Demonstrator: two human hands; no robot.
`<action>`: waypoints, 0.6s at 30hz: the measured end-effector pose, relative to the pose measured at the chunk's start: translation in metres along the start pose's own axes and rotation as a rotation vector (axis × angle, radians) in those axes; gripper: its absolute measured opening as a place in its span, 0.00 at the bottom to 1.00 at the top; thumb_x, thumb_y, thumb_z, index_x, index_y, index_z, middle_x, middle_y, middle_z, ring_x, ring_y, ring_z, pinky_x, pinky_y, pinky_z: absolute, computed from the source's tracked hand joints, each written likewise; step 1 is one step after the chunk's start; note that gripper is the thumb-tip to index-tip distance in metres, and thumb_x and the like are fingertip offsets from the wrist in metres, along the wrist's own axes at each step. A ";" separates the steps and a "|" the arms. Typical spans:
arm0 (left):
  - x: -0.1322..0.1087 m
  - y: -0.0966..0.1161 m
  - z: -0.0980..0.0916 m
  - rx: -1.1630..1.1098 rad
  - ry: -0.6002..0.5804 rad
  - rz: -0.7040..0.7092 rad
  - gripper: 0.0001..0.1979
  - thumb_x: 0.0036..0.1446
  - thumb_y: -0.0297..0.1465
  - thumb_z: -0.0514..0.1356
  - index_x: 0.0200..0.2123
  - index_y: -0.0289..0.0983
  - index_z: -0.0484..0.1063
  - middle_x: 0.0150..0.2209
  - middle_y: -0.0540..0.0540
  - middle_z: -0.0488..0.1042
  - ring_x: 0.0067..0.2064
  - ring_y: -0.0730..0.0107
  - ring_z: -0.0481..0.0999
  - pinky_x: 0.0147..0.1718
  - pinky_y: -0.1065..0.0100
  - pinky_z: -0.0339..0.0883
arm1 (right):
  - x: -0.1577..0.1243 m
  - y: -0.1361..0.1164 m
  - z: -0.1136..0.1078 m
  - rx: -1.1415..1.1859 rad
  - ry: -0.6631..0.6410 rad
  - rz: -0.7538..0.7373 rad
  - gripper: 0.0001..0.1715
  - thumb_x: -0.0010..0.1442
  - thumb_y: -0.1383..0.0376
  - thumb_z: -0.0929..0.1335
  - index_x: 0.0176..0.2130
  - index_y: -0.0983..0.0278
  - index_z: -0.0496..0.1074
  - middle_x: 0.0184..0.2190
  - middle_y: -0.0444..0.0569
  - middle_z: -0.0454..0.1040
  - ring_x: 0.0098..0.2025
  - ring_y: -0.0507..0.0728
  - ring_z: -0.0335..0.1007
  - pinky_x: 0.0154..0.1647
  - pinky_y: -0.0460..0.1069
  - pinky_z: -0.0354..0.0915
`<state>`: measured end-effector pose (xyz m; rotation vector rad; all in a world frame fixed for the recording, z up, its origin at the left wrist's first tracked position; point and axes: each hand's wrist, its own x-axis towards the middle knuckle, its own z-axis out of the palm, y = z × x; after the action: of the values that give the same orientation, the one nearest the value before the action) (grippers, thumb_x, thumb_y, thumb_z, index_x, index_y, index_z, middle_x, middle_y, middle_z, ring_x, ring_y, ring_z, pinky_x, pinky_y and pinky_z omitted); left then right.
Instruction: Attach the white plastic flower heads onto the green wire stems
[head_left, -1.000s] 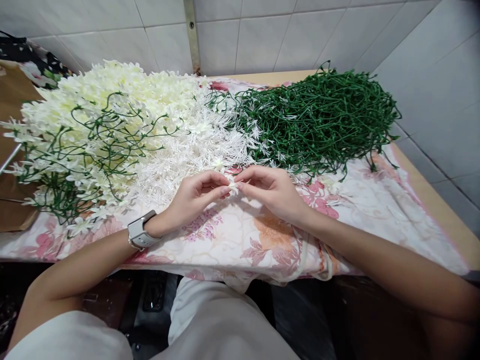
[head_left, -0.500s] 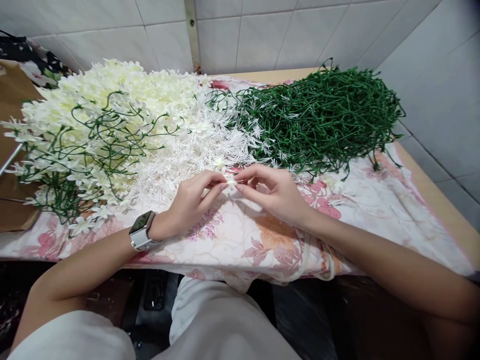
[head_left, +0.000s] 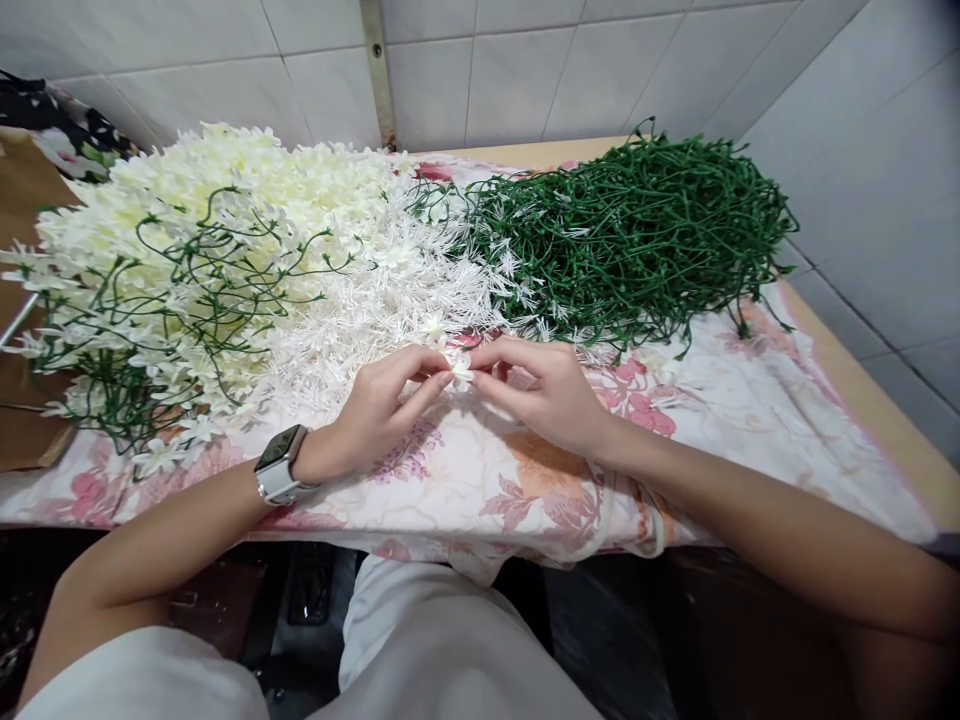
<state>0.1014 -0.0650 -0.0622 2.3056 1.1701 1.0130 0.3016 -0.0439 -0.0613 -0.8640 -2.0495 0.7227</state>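
Note:
Between my two hands is a small white artificial flower [head_left: 460, 370], just above the floral cloth [head_left: 450, 480]. My left hand [head_left: 386, 405] pinches it from the left with thumb and forefinger. From the right, the thumb and fingertips of my right hand [head_left: 544, 390] close on the same flower; its underside is hidden. Another pale blossom [head_left: 433, 327] lies just beyond my fingertips. Behind it spreads a heap of thin white stamen-like sprigs [head_left: 360, 315].
A big pile of cream-white flower heads [head_left: 247, 170] rises at the left, with green plastic stems [head_left: 225, 250] lying over it. A dense bundle of green stems [head_left: 630, 240] lies at the back right. A cardboard box [head_left: 30, 200] stands at the left edge, and a tiled wall [head_left: 517, 80] runs behind.
The white flower has turned a little between my fingertips and shows more of its petals. Both hands stay in nearly the same place; the whole view has shifted slightly.

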 end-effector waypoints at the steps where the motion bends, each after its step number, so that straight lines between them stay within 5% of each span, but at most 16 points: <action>1: 0.000 0.000 0.000 0.002 -0.008 -0.002 0.04 0.61 0.28 0.57 0.39 0.37 0.69 0.33 0.50 0.75 0.33 0.76 0.74 0.34 0.75 0.67 | 0.000 0.000 0.000 0.014 -0.001 0.010 0.05 0.57 0.72 0.66 0.31 0.66 0.73 0.26 0.44 0.74 0.27 0.48 0.67 0.29 0.42 0.62; 18: 0.000 0.006 -0.001 0.058 -0.067 -0.035 0.04 0.58 0.26 0.54 0.35 0.35 0.68 0.29 0.50 0.73 0.30 0.75 0.73 0.30 0.74 0.64 | 0.000 -0.001 0.001 0.003 -0.089 0.026 0.06 0.58 0.70 0.65 0.33 0.66 0.72 0.30 0.46 0.73 0.32 0.51 0.67 0.33 0.46 0.62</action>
<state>0.1043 -0.0683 -0.0580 2.3361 1.2231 0.8939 0.3006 -0.0444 -0.0614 -0.8722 -2.1178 0.7910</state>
